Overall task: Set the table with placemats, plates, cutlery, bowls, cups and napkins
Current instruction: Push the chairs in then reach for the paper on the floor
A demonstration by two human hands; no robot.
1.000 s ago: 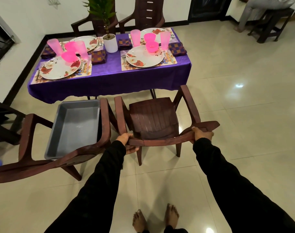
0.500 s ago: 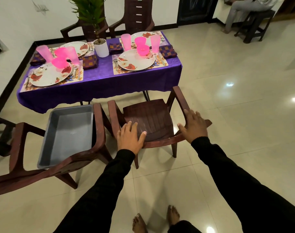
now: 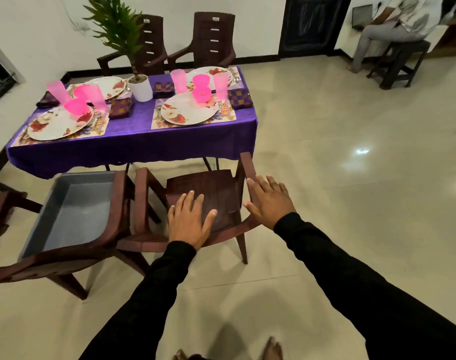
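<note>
A table under a purple cloth [image 3: 133,146] carries several floral plates [image 3: 189,110] on placemats [image 3: 226,118], with pink cups [image 3: 220,85], pink bowls [image 3: 201,94], checked napkins [image 3: 239,98] and cutlery [image 3: 228,111]. In front of it stands a brown plastic chair [image 3: 211,185], seen from behind its back. My left hand [image 3: 189,222] hovers over the chair's back rail with straight fingers. My right hand [image 3: 269,201] floats by the right armrest, fingers spread. Neither hand holds anything.
A grey plastic bin [image 3: 73,211] lies on a second brown chair [image 3: 66,255] at the left. Two more chairs [image 3: 212,40] stand behind the table, and a potted plant [image 3: 141,87] sits on it. A person sits on a stool [image 3: 400,61] at the far right. My bare feet show below.
Both hands gripped the chair's back rail a second ago; they have let go and lifted off with fingers spread. The view has tilted up.
</note>
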